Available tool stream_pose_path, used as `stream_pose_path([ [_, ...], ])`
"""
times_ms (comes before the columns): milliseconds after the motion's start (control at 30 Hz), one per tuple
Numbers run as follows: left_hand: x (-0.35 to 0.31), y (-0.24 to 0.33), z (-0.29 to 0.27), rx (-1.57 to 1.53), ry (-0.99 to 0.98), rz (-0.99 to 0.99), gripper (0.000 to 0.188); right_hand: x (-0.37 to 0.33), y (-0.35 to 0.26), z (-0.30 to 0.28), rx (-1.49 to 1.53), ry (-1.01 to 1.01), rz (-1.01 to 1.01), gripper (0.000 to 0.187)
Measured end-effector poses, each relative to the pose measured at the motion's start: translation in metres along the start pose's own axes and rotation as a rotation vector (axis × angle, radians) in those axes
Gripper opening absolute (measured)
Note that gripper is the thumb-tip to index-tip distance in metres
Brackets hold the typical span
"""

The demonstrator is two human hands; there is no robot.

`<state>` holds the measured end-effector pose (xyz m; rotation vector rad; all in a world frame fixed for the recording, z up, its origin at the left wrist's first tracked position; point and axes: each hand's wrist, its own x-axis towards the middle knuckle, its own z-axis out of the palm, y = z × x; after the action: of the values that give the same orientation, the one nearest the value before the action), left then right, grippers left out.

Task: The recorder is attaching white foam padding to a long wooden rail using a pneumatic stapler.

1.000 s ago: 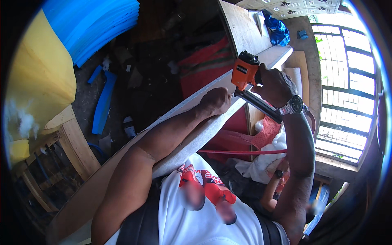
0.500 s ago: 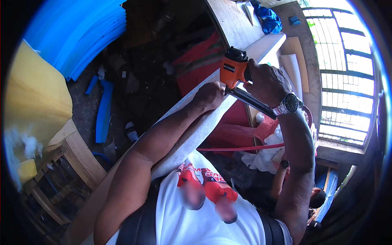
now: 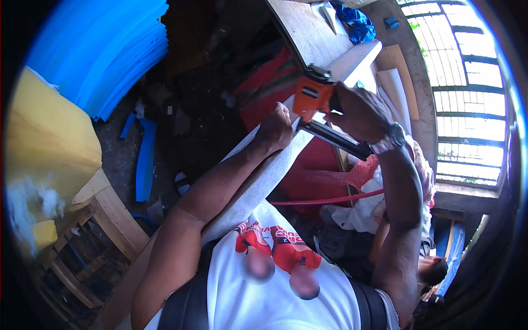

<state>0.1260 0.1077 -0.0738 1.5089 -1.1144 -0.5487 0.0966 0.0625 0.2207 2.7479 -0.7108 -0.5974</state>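
A long padded board wrapped in whitish fabric (image 3: pixel 256 184) runs diagonally from my body toward the far table. My right hand (image 3: pixel 363 116) is wrapped round the handle of an orange and black air staple gun (image 3: pixel 313 99). The gun's nose is down at the fabric-covered board, and its black magazine slants back toward my right wrist. Close to the left of the nose, my left hand (image 3: pixel 276 129) is closed over the board's edge, fingers curled on the whitish fabric. Its fingertips are partly hidden.
A red air hose (image 3: pixel 330 200) crosses on the right. A wooden table (image 3: pixel 313 33) stands far ahead, with a blue plastic bag (image 3: pixel 357 25). Blue foam sheets (image 3: pixel 104 49) and a yellow foam block (image 3: pixel 49 132) are at left. Another person (image 3: pixel 432 268) is low on the right.
My left hand has shifted slightly left and its fingers have rolled upward, away from the gun's nose. The staple gun has moved a little left and stays in my right hand.
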Motion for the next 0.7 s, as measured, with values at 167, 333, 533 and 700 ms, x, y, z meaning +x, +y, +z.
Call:
stream_pose_path([
  [167, 0.020, 0.016, -0.014, -0.054, -0.006, 0.049, 0.025, -0.056, 0.132, 0.050, 0.487, 0.233, 0.039, 0.038],
  [333, 0.034, 0.019, -0.016, -0.028, -0.194, 0.017, 0.033, -0.101, 0.238, 0.158, 1.232, 0.271, 0.665, 0.030],
  [533, 0.046, 0.063, -0.031, 0.048, -0.408, -0.194, 0.032, -0.091, 0.277, 0.322, 1.431, 0.498, 0.712, 0.045],
  [700, 0.054, 0.089, -0.007, 0.209, -0.416, -0.322, 0.030, -0.054, 0.312, 0.420, 0.760, 0.325, 0.750, 0.075],
])
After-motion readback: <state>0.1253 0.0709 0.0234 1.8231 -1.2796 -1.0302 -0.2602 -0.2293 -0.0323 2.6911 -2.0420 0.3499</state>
